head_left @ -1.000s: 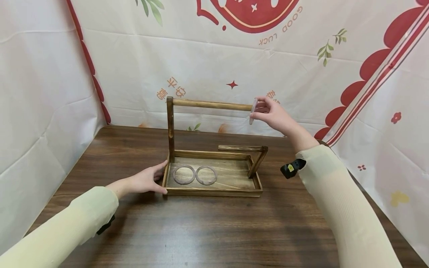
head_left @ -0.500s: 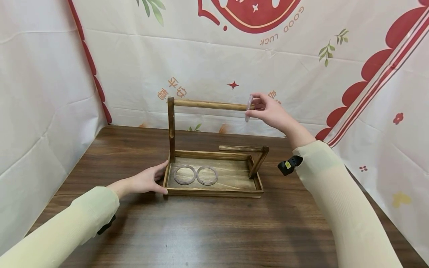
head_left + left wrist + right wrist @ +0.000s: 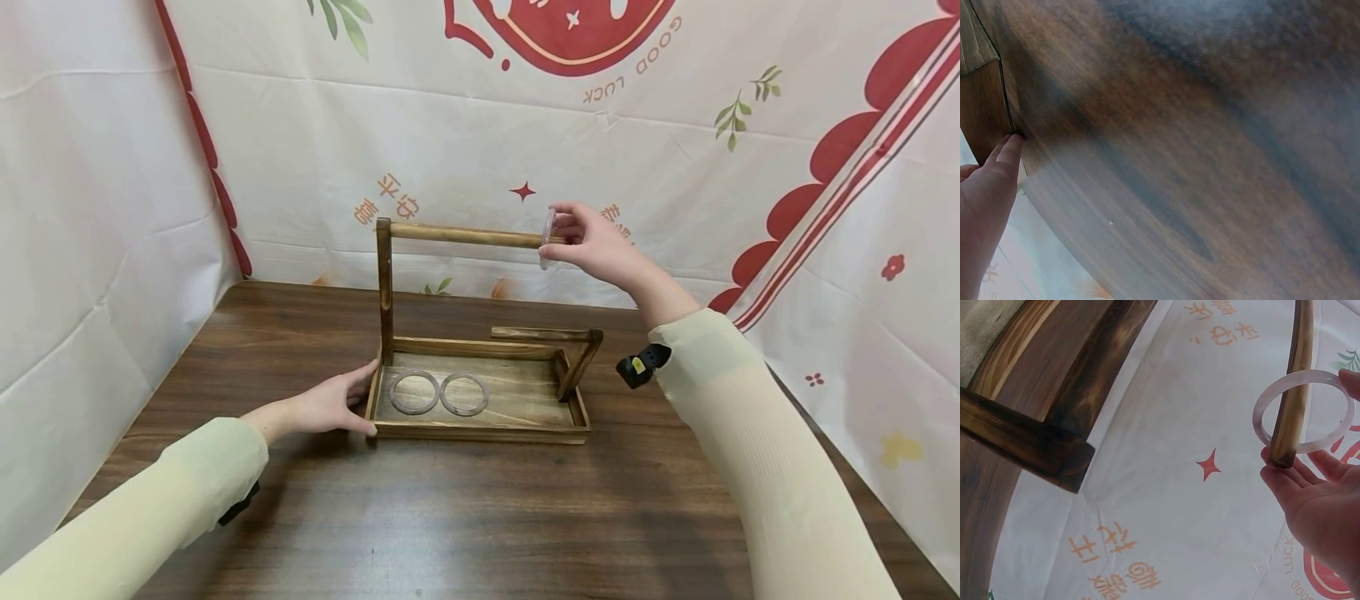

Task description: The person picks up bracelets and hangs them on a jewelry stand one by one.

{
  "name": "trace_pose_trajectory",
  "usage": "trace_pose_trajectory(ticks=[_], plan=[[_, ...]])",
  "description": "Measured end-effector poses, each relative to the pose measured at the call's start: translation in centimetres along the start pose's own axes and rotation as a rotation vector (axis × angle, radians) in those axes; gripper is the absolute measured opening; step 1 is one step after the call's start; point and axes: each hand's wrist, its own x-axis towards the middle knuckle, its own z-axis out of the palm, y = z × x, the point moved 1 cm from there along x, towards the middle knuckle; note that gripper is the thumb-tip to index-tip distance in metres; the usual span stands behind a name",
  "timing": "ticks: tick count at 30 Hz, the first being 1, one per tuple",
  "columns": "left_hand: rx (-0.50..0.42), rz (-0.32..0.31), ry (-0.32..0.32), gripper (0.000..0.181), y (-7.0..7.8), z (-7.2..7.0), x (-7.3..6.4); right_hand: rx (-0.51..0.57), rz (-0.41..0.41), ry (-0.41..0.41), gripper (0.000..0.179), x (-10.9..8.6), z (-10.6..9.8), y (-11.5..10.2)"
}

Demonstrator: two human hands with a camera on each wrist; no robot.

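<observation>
My right hand [image 3: 603, 248] pinches a pale translucent bangle [image 3: 1259, 414] between thumb and fingertips. The bangle encircles the tall wooden bar [image 3: 465, 237], whose free end pokes through it towards my palm in the right wrist view. The bar belongs to a brown wooden bracelet stand with a shallow tray base [image 3: 480, 433]. Against the tray's left end rests my left hand [image 3: 326, 406], thumb at the front corner and fairly straight fingers along the side. Inside the tray, a left bangle [image 3: 415, 412] and a right bangle [image 3: 465, 412] lie flat, side by side.
A lower wooden bar [image 3: 536, 334] reaches leftward from a short post [image 3: 579, 367] at the tray's right end. A tall post [image 3: 385, 292] rises at the left. The dark wooden table [image 3: 480, 517] meets a white printed cloth [image 3: 300, 150] behind.
My right hand has moved left, carrying the bangle from the bar's free end further along it. The left hand and the two bangles in the tray stay put.
</observation>
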Motion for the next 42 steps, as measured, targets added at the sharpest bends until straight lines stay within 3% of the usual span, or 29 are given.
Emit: trace_pose_trajectory(ticks=[21,42], plan=[[0.012,0.014,-0.004,0.104,-0.2,0.0,0.2,-0.049,-0.032,-0.03,0.074,0.9,0.8,-1.8],[0.008,0.005,-0.004,0.104,-0.1,0.0,0.1,-0.076,-0.111,-0.075,0.074,2.3,2.8,-4.8]])
